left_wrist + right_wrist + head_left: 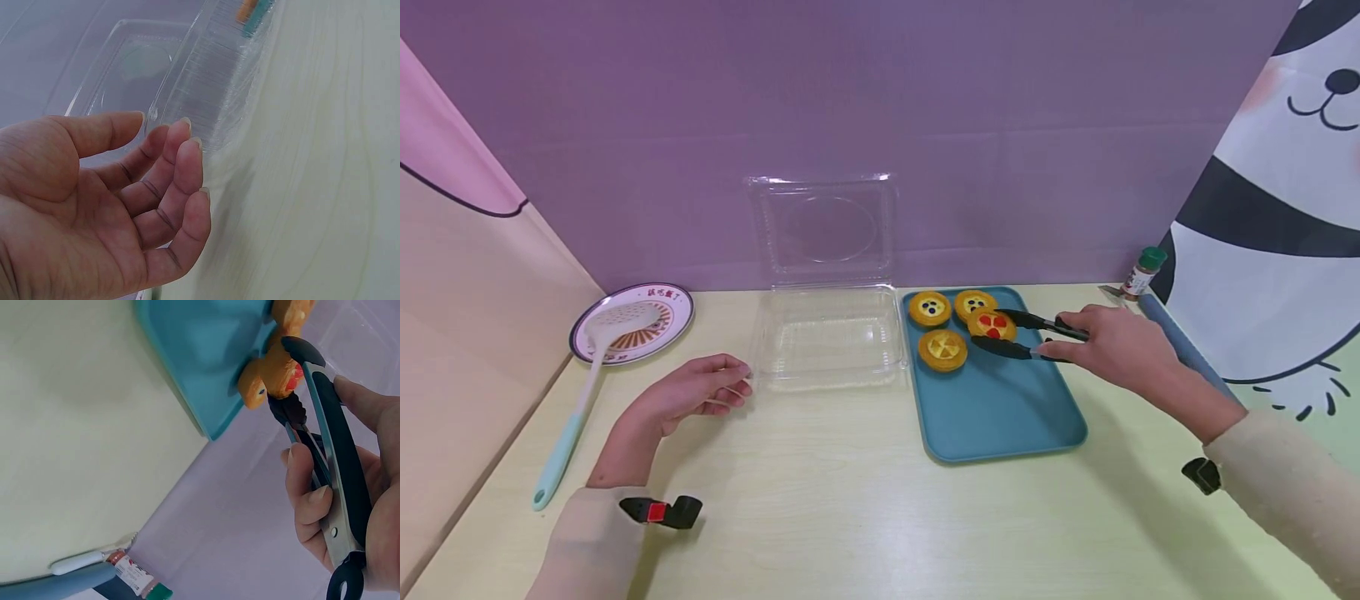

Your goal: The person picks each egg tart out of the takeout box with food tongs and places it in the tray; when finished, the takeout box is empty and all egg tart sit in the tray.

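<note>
My right hand (1108, 342) grips black-tipped tongs (340, 462) by their handles. Between the tong tips is a tart with red topping (992, 325), which overlaps the other tarts in the head view. Those lie on a blue tray (1000, 417): two with dark berries, such as the left one (929, 307), and one plain yellow tart (943, 350). Left of the tray, a clear plastic box (831, 333) stands with its lid (823, 229) raised. My left hand (703, 392) has loosely bent fingers, with thumb and fingertips right at the box's near left corner (153, 115).
At the left, a white skimmer (613, 325) with a light blue handle rests across a patterned plate (677, 304). Behind the tray's right side are a green-capped jar (1142, 271) and a long blue object (1183, 342). A purple backdrop (850, 100) closes off the table's back.
</note>
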Tool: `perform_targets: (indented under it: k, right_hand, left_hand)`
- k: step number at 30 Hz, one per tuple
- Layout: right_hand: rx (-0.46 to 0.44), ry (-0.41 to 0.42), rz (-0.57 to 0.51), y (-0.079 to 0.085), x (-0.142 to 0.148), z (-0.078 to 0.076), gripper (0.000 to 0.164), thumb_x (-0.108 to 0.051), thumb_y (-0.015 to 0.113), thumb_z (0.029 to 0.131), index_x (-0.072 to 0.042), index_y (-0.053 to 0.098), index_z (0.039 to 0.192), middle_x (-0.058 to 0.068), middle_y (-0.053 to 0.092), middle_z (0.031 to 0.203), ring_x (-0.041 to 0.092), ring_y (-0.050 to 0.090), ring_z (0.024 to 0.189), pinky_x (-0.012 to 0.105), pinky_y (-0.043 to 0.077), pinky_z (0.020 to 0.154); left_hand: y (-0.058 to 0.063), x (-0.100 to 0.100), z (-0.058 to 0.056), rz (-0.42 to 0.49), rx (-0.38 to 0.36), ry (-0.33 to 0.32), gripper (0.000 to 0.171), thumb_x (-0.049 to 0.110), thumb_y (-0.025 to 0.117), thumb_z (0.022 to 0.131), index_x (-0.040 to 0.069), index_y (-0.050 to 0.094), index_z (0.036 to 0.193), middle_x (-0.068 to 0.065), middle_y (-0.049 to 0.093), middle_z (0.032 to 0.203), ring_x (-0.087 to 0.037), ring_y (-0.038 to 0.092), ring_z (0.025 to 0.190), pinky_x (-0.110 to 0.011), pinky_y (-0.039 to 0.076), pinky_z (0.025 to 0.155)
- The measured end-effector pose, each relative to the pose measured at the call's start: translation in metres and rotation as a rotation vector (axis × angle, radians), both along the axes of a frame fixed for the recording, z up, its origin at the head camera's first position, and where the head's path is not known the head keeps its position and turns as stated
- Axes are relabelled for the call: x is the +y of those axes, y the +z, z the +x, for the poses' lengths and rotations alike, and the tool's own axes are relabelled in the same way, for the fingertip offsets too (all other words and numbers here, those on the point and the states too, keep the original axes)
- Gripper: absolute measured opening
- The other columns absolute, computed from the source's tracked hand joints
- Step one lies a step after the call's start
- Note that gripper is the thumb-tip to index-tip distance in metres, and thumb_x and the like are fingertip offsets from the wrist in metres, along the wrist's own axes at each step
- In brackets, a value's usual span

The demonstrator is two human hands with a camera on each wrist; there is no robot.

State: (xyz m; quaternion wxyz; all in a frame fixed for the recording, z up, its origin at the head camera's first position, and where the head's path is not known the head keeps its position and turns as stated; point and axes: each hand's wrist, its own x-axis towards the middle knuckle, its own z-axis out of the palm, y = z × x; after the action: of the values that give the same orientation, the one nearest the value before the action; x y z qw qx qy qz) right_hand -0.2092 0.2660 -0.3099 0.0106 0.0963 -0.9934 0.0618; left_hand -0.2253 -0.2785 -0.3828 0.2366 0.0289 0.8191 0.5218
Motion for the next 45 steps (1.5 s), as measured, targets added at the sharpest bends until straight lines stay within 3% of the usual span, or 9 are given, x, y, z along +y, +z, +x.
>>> perform_targets:
  k: [9,22,37,45]
  right_hand:
    - [-0.047,0.002,0.020,-0.011,-0.002,0.000,0.073,-0.061,0.068,0.087,-0.008,0.061,0.136,0.017,0.070,0.113,0.022,0.063,0.080,0.029,0.045,0.051]
    - [-0.099,-0.012,0.004,-0.014,-0.001,-0.001,0.078,-0.063,0.068,0.086,-0.005,0.059,0.138,0.015,0.070,0.110,0.019,0.060,0.076,0.029,0.043,0.050]
    - [-0.083,-0.001,0.029,-0.013,-0.003,-0.001,0.075,-0.061,0.069,0.086,-0.005,0.061,0.136,0.015,0.071,0.111,0.018,0.061,0.073,0.029,0.042,0.049]
    - [-0.075,0.009,0.037,-0.014,-0.002,0.000,0.076,-0.061,0.069,0.085,-0.005,0.061,0.136,0.016,0.070,0.114,0.022,0.064,0.080,0.030,0.044,0.052]
  left_hand:
    - [0.000,-0.001,0.000,-0.006,0.005,0.000,0.038,0.032,0.053,0.105,-0.001,0.053,0.123,-0.001,0.066,0.099,-0.017,0.065,0.091,-0.031,0.054,0.082]
    - [0.000,-0.002,0.000,-0.006,0.002,0.006,0.038,0.032,0.053,0.104,-0.001,0.053,0.123,-0.001,0.066,0.100,-0.016,0.065,0.091,-0.031,0.054,0.082]
    - [0.000,-0.001,0.001,-0.009,0.003,0.009,0.038,0.031,0.052,0.105,-0.002,0.053,0.123,-0.001,0.066,0.099,-0.016,0.065,0.090,-0.030,0.054,0.082]
    - [0.000,-0.002,0.001,-0.010,0.003,0.007,0.037,0.031,0.052,0.105,-0.001,0.053,0.122,-0.002,0.067,0.100,-0.016,0.065,0.091,-0.030,0.054,0.081]
